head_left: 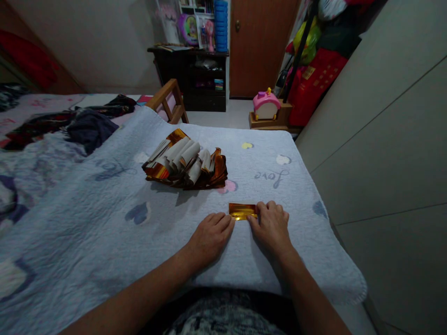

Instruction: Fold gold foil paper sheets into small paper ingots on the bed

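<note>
A small strip of shiny gold paper (242, 211), folded or curled lengthwise, lies on the light blue quilt in front of me. My right hand (272, 225) pinches its right end, thumb on the near edge and fingers over the far side. At the lower left corner, my left hand (213, 235) holds the paper with closed fingers; its thumb is mostly hidden. Beyond my left hand sits a loose pile of folded gold papers (185, 160), several of them rolled with their pale grey backs showing.
The quilt (279, 260) has printed hearts and lettering. Rumpled dark clothes (92, 130) lie at left. Past the far edge stand a wooden chair (169, 102), a dark cabinet (206, 79), a pink toy house (266, 106) and red bags (314, 83). A pale cupboard (391, 139) borders the right.
</note>
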{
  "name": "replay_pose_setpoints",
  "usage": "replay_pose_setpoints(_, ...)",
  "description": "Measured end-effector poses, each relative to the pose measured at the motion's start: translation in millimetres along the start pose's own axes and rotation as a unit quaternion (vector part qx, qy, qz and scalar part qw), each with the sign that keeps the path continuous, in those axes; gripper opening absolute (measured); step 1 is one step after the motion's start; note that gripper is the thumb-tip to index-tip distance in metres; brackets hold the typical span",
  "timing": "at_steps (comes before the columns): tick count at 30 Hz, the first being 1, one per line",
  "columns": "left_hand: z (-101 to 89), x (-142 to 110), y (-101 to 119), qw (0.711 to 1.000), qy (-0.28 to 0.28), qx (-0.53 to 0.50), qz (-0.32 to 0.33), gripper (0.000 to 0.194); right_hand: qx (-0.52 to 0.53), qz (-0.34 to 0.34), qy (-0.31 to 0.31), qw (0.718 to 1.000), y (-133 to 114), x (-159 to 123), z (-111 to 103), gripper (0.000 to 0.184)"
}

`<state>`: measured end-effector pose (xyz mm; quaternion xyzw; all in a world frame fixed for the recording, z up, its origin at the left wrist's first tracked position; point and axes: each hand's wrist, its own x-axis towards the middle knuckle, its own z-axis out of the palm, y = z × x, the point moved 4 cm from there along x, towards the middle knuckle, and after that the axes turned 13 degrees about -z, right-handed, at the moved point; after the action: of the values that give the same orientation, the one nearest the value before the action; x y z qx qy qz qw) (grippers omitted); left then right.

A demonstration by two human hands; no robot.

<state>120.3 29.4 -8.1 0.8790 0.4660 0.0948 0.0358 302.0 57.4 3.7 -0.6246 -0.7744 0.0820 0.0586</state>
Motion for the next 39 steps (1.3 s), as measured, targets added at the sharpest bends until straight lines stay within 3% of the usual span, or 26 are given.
replay_pose_setpoints(9,-2.9,4,-1,0.999,-0.019,-0.013,-0.025,0.024,0.000,0.012,0.008,1.000,26,-5,-1,0.016)
replay_pose_setpoints(13,-5.4,10,1,0.999,-0.022,-0.018,-0.037,0.018,0.055,-0.040,0.028,0.997,30,0,-4,0.011)
replay_pose_setpoints(16,-6.6,13,2,0.999,-0.017,-0.022,-0.040,0.016,0.125,-0.132,0.041,0.982,16,10,-7,0.032)
replay_pose_setpoints(19,-7.3,17,1,0.998,-0.019,-0.025,-0.046,0.015,0.104,-0.149,0.007,0.983,0,23,-3,0.053)
replay_pose_setpoints(22,-9.3,21,-1,0.997,-0.023,-0.051,-0.061,0.018,0.083,-0.142,-0.036,0.986,-5,32,3,0.037)
replay_pose_setpoints(25,-12.0,24,-5,0.992,-0.032,-0.098,-0.075,0.020,0.092,-0.141,-0.041,0.985,0,38,4,0.027)
replay_pose_setpoints(29,-14.7,29,-11,0.980,-0.054,-0.156,-0.112,0.017,0.172,-0.144,-0.048,0.973,10,42,1,0.012)
replay_pose_setpoints(32,-17.1,34,-16,0.961,-0.045,-0.222,-0.156,0.015,0.284,-0.123,-0.069,0.948,13,45,1,0.008)
replay_pose_setpoints(35,-18.5,41,-22,0.925,0.012,-0.303,-0.230,0.016,0.412,-0.079,-0.015,0.907,13,48,2,0.012)
replay_pose_setpoints(37,-15.6,45,-25,0.876,0.049,-0.384,-0.287,0.021,0.512,-0.030,0.022,0.858,12,48,7,0.020)
replay_pose_setpoints(39,-8.3,49,-23,0.806,0.062,-0.488,-0.328,0.026,0.589,0.020,0.044,0.807,9,48,14,0.027)
